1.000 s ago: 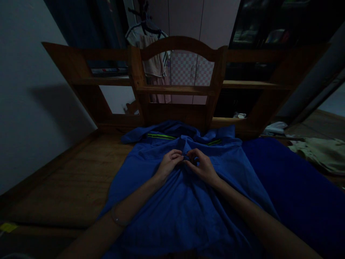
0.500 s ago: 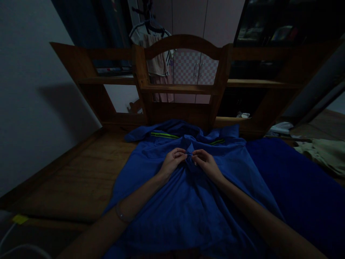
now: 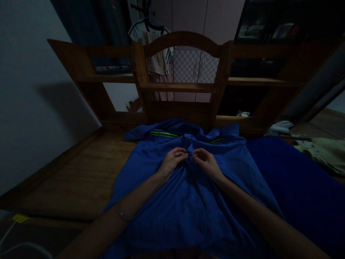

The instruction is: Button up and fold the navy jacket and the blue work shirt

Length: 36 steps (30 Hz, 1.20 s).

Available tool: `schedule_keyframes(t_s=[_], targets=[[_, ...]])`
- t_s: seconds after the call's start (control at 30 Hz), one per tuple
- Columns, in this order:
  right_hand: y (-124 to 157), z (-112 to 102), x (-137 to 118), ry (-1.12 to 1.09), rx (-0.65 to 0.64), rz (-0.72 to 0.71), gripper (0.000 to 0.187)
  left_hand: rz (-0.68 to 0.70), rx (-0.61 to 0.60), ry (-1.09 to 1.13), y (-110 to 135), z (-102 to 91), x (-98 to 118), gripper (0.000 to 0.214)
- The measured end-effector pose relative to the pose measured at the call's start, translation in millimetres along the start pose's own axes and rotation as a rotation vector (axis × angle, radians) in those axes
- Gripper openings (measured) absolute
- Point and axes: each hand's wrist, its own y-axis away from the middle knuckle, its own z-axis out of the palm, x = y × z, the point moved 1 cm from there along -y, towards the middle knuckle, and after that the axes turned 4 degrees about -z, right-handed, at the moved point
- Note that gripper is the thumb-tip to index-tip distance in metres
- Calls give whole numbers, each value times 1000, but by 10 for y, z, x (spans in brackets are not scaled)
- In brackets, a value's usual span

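Note:
A blue shirt [image 3: 185, 208] with yellow-green stripes near its shoulders lies spread on a wooden floor, collar end away from me. My left hand [image 3: 172, 162] and my right hand [image 3: 205, 162] meet at the middle of its chest, just below the collar. Both have their fingers curled and pinched on the shirt's front edge. What lies between the fingertips is too small and dark to make out. A thin bracelet circles my left wrist.
A wooden headboard-like frame with shelves [image 3: 183, 86] stands behind the shirt. A dark blue cloth [image 3: 293, 190] lies to the right, a pale garment [image 3: 320, 153] beyond it. A grey wall [image 3: 32, 108] runs along the left. Clothes hang on a hanger [image 3: 155, 46] at the back.
Both hands stay pinched at the shirt's chest, with only slight finger shifts. The view has drifted a little.

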Motion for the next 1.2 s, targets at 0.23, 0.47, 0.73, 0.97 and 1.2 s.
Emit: schedule_keyframes(t_s=[0.23, 0.47, 0.73, 0.97, 1.2], targets=[[16, 14, -10, 16, 17, -18, 18, 79, -2, -91, 12, 13, 34, 32], [68, 33, -68, 25, 38, -35, 19, 130, -23, -115, 24, 20, 76, 30], [75, 33, -162, -33, 50, -16, 26, 126, -33, -84, 9, -10, 72, 33], [28, 8, -147, -93, 15, 1, 30, 184, -10, -105, 34, 23, 104, 33], [33, 17, -176, -87, 1, -3, 27, 198, -1, -114, 58, 44, 117, 34]])
